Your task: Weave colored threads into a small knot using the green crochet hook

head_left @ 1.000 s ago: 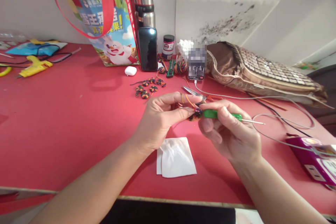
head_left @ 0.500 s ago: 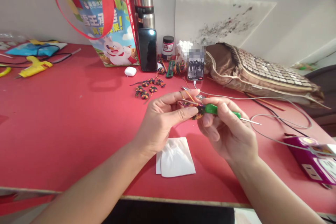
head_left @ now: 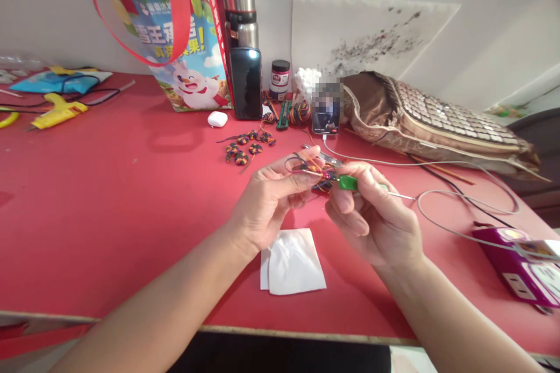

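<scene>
My right hand (head_left: 376,210) is closed around the green handle of a crochet hook (head_left: 347,182), whose thin metal shaft points left and a second metal tip sticks out on the right. Loops of multicoloured yarn sit on the hook's left end, part of a small dark crochet piece (head_left: 324,185). My left hand (head_left: 275,189) pinches that piece between thumb and fingers, which hide much of it. A loose dark strand loops above the left fingers. Beyond the hands lie small scissors (head_left: 329,158), partly covered.
White folded tissues (head_left: 295,262) lie on the red table below my hands. Behind are several crochet rounds (head_left: 241,157), an earbud case (head_left: 217,119), a yarn ball (head_left: 300,112), two phones and a thermos (head_left: 240,6). A charging cable (head_left: 394,162) runs right near a purple power strip (head_left: 503,265).
Both hands have shifted slightly left, and the hook with them. The dark yarn loop now shows above my left fingers, and more of the scissors is visible. The propped phone's picture differs.
</scene>
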Demonstrator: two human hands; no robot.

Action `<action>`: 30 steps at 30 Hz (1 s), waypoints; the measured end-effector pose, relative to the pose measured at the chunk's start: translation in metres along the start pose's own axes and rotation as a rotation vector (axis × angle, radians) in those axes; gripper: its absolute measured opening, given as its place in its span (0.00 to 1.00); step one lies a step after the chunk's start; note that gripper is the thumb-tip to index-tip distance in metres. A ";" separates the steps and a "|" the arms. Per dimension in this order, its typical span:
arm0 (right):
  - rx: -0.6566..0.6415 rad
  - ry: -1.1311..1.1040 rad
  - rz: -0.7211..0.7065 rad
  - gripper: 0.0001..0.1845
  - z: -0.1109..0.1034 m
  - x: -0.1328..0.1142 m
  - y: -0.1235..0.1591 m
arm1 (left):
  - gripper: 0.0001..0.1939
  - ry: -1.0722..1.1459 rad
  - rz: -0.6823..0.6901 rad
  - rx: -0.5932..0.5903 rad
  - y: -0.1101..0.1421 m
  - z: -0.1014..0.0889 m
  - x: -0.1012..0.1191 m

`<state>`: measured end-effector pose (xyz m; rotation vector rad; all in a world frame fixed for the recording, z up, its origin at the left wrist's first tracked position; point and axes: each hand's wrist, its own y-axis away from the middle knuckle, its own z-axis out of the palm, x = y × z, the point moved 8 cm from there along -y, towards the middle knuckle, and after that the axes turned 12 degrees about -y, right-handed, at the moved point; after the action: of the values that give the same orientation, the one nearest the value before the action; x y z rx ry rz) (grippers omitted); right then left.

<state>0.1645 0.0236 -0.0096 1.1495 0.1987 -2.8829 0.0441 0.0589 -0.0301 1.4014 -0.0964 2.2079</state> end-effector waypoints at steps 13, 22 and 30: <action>0.018 -0.047 -0.009 0.06 -0.005 -0.002 -0.003 | 0.23 -0.054 0.155 -0.069 0.009 0.011 0.021; 0.047 0.032 -0.014 0.09 -0.004 -0.002 -0.002 | 0.21 -0.110 0.273 0.079 0.009 0.003 0.027; 0.071 0.159 -0.079 0.11 -0.007 -0.014 -0.001 | 0.23 -0.104 0.225 0.122 0.010 -0.002 0.025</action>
<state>0.1792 0.0247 -0.0047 1.4159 0.1493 -2.8874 0.0297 0.0604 -0.0073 1.6436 -0.1650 2.3545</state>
